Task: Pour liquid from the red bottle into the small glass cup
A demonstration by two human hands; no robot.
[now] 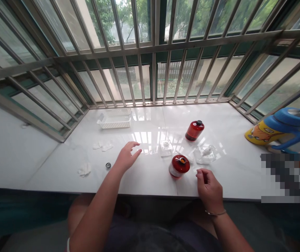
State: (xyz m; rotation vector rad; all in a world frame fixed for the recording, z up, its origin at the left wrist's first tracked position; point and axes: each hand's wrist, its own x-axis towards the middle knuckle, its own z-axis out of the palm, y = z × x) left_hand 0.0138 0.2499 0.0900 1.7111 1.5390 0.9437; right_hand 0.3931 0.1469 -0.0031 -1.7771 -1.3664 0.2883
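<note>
My left hand [127, 156] hovers over the left middle of the white counter, thumb and fingers apart, with nothing in it. Close by on its left lies a small black cap [108, 165]. My right hand [209, 187] is closed near the front edge; what its curled fingers hold, if anything, is hidden. Just left of it stands an uncapped red bottle [179, 167] with a pale label. Farther back is a second red bottle [194, 131], upright, with its black cap on. Two clear plastic containers stand near the bottles, one square [165, 148], the other holding something whitish [205, 154].
Crumpled white tissue-like pieces [84, 169] lie on the left. A white perforated basket [115, 120] sits at the back left. At the far right, a blue and yellow drinking bottle [270, 129] leans in view beside a pixelated patch. Metal window bars [154, 77] border the counter [144, 182].
</note>
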